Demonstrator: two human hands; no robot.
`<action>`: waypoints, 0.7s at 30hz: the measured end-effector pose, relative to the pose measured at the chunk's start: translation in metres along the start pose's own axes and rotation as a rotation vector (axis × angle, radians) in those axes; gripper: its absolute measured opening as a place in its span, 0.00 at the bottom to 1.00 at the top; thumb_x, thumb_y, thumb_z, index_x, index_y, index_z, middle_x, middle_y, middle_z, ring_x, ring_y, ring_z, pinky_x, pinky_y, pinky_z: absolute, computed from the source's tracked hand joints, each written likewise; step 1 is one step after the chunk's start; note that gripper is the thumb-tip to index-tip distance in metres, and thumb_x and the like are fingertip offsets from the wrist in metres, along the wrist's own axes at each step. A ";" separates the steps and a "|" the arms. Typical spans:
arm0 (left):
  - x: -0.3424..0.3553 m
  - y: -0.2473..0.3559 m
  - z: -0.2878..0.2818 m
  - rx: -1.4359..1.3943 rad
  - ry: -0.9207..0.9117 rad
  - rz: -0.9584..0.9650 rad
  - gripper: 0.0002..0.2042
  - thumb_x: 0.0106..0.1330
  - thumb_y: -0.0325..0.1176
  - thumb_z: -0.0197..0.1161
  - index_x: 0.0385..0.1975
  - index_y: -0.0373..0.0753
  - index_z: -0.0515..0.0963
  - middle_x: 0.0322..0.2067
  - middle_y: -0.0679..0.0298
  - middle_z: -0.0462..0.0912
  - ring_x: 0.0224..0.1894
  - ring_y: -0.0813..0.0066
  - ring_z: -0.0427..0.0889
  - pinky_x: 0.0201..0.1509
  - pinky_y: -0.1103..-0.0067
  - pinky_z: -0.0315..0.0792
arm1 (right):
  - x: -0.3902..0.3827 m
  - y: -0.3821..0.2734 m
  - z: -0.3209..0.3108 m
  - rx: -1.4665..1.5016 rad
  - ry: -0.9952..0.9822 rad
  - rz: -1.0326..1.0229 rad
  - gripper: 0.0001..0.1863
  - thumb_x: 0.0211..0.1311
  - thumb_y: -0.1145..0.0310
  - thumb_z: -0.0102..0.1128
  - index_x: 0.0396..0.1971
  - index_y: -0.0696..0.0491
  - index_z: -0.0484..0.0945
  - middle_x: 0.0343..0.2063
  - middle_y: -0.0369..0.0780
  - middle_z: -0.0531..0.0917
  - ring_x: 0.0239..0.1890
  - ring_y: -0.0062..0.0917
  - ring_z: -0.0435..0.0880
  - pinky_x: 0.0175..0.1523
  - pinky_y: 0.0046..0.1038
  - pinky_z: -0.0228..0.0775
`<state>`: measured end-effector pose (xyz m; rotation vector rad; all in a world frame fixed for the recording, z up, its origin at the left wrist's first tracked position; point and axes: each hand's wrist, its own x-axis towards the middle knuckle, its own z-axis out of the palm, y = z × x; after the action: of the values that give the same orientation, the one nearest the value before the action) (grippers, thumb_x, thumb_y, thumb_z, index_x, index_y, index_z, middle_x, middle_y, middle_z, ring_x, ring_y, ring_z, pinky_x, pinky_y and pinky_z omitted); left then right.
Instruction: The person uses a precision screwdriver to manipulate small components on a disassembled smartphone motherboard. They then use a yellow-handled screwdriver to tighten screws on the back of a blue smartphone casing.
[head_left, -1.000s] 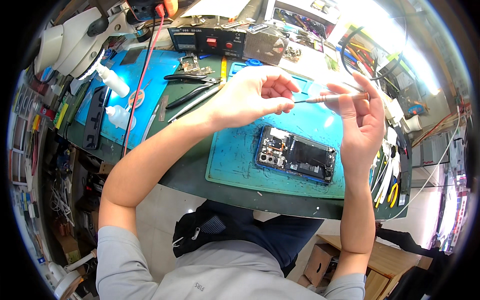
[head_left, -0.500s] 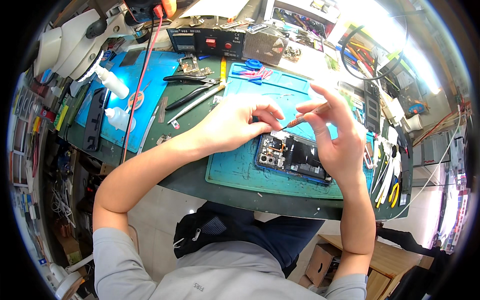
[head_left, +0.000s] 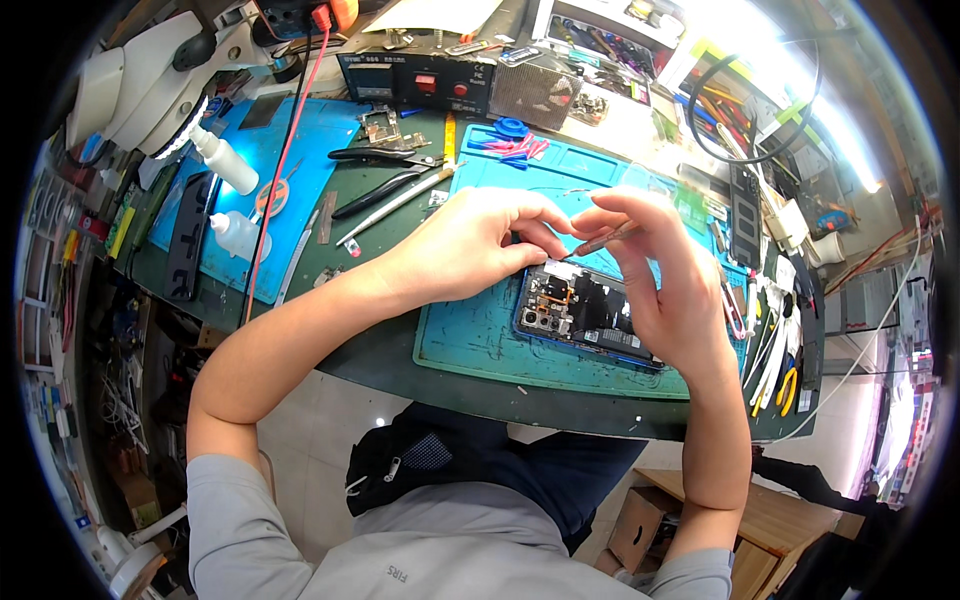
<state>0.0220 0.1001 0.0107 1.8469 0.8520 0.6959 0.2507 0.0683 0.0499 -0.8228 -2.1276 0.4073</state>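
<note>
Blue-framed phone, back off, cams + batt. exposed, flat on teal mat, cam end L. Slim screwdriver in R hand, tilted, tip by phone's far edge.

Grey shirt with short sleeves that end above the elbows; small dark lettering marks its front. Dark navy trousers cover the legs. A black fabric item at the waist carries a pale zip pull.
</note>
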 end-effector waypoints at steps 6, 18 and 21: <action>0.000 0.001 0.000 0.007 0.001 -0.012 0.16 0.67 0.23 0.64 0.55 0.36 0.80 0.43 0.64 0.91 0.43 0.82 0.86 0.47 0.81 0.74 | -0.001 -0.001 -0.001 -0.044 -0.006 0.031 0.21 0.66 0.81 0.60 0.58 0.53 0.77 0.37 0.43 0.88 0.38 0.36 0.89 0.42 0.32 0.81; 0.000 0.000 0.000 0.019 0.063 0.011 0.14 0.67 0.23 0.65 0.53 0.36 0.81 0.41 0.62 0.90 0.41 0.79 0.86 0.46 0.77 0.78 | 0.005 -0.009 0.006 -0.012 0.095 0.113 0.25 0.62 0.76 0.69 0.61 0.52 0.79 0.39 0.41 0.89 0.39 0.28 0.91 0.42 0.29 0.81; 0.006 -0.007 -0.002 0.137 0.174 0.083 0.12 0.67 0.25 0.66 0.50 0.36 0.81 0.39 0.61 0.88 0.40 0.75 0.86 0.44 0.75 0.79 | 0.000 -0.004 -0.002 -0.119 0.016 0.214 0.26 0.63 0.78 0.68 0.62 0.54 0.77 0.42 0.44 0.88 0.40 0.26 0.91 0.43 0.27 0.82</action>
<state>0.0224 0.1085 0.0057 1.9742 0.9594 0.8795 0.2505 0.0654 0.0535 -1.1247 -2.0713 0.3852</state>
